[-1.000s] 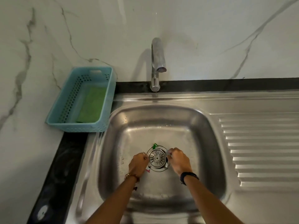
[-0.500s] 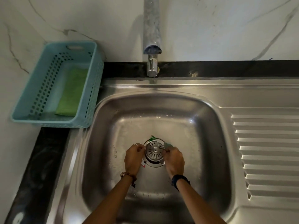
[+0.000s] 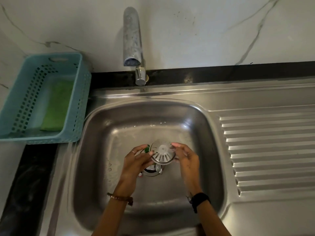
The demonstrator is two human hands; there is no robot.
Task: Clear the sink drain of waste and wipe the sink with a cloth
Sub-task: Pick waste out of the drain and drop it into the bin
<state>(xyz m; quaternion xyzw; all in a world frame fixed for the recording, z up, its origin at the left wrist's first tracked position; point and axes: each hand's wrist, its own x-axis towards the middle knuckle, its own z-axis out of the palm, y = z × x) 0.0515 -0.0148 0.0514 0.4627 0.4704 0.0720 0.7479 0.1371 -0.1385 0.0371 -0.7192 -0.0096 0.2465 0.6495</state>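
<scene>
strainer (image 3: 162, 153) — above drain (image 3: 153, 171), both hands

- This is a home kitchen, seen at the washing-up spot.
- A steel sink (image 3: 95, 150) with one deep bowl is set into a dark stone surface (image 3: 25, 184).
- A ribbed draining board (image 3: 272, 150) lies to the right of the bowl, pressed from the same steel sheet.
- A metal tap (image 3: 133, 40) stands behind the bowl, against a white marble-look wall (image 3: 204, 31).
- A blue plastic basket (image 3: 80, 99) beside the sink holds a green scrubbing pad (image 3: 56, 106).
</scene>
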